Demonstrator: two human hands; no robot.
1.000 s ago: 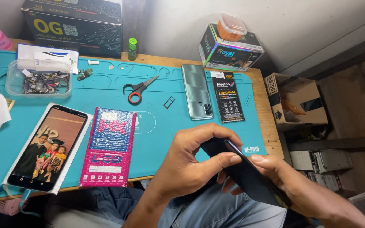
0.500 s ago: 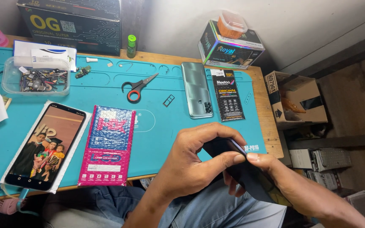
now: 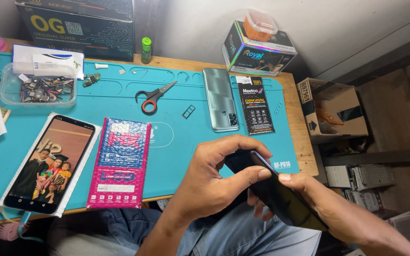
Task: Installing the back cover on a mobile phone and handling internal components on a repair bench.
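Both of my hands hold a black phone (image 3: 281, 194) tilted over my lap, at the front right edge of the teal work mat (image 3: 176, 142). My left hand (image 3: 214, 182) grips the phone's near side, thumb pressed on its upper edge. My right hand (image 3: 319, 201) supports it from underneath and the right, thumb on its edge. The phone's lower end is hidden by my right hand.
On the mat lie a lit phone (image 3: 48, 163), a pink bubble-wrap packet (image 3: 119, 163), scissors (image 3: 153, 96), a green phone back (image 3: 220, 98), a black flat packet (image 3: 256, 105) and a clear tray of small parts (image 3: 39, 85). Boxes stand along the back wall; a cardboard box (image 3: 333, 111) sits right.
My hands and the black phone stay in nearly the same place; the left thumb has shifted slightly along the phone's upper edge. The view has tipped down a little.
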